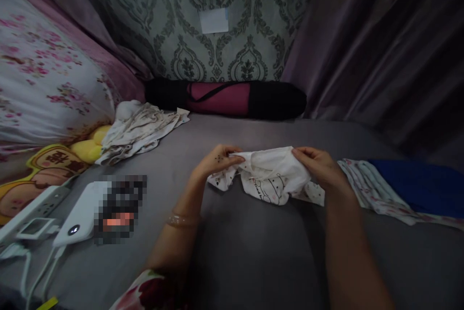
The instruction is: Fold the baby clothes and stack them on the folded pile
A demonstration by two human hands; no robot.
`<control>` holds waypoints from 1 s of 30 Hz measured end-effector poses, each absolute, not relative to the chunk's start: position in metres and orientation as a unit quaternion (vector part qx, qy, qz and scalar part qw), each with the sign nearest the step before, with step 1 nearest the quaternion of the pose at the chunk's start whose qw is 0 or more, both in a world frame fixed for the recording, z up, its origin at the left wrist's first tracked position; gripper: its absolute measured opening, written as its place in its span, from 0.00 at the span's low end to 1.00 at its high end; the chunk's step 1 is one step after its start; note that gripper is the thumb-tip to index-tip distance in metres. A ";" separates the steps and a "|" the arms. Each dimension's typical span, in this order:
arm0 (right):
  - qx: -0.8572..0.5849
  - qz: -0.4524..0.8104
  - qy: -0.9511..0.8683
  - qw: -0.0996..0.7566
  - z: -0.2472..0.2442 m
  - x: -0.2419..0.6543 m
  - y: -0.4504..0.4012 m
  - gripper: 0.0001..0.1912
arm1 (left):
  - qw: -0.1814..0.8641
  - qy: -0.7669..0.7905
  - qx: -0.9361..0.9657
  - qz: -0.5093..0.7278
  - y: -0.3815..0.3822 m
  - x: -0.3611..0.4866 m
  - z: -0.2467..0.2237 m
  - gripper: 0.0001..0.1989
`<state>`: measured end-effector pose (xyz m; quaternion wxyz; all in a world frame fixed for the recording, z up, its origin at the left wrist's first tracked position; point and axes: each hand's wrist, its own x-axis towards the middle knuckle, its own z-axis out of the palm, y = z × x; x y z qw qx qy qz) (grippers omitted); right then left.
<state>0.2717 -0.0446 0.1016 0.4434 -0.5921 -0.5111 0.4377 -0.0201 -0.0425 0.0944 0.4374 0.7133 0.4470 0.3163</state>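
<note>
A small white shirt [268,174] with a cartoon print hangs between my hands, just over the grey bed sheet [250,252]. My left hand [221,159] pinches its left upper edge between thumb and fingers. At the opposite upper corner, my right hand [317,165] grips the cloth, thumb toward me. The top edge is stretched nearly straight, while the lower part droops in folds. Patterned bits of the shirt stick out at both sides, below the hands.
Crumpled light clothes [141,128] lie at the back left. Folded clothes [377,194] and a blue cloth [424,186] lie right. A black-and-maroon long bag [221,98] rests against the wall. Left are a power bank [81,213], a power strip [39,208] and yellow plush toys [54,162].
</note>
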 end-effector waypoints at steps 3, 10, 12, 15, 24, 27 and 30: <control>-0.590 0.424 -0.526 0.442 0.104 0.272 -0.047 0.19 | 0.428 0.428 0.726 0.328 -0.043 -0.017 0.093 0.16; -0.523 0.429 -0.592 0.437 0.119 0.274 -0.061 0.19 | 0.387 0.416 0.719 0.400 -0.051 -0.017 0.114 0.19; -0.516 0.390 -0.612 0.455 0.128 0.271 -0.061 0.19 | 0.368 0.407 0.729 0.409 -0.050 -0.023 0.131 0.18; -0.507 0.310 -0.659 0.462 0.153 0.266 -0.056 0.17 | 0.297 0.401 0.760 0.416 -0.049 -0.032 0.166 0.17; -0.414 0.163 -0.690 0.570 0.255 0.256 -0.063 0.15 | 0.233 0.375 0.741 0.507 -0.075 -0.048 0.263 0.19; -0.441 0.202 -0.746 0.457 0.259 0.258 -0.061 0.14 | 0.258 0.397 0.788 0.395 -0.073 -0.052 0.261 0.17; -0.448 0.240 -0.725 0.465 0.255 0.261 -0.058 0.16 | 0.284 0.399 0.751 0.443 -0.070 -0.055 0.254 0.19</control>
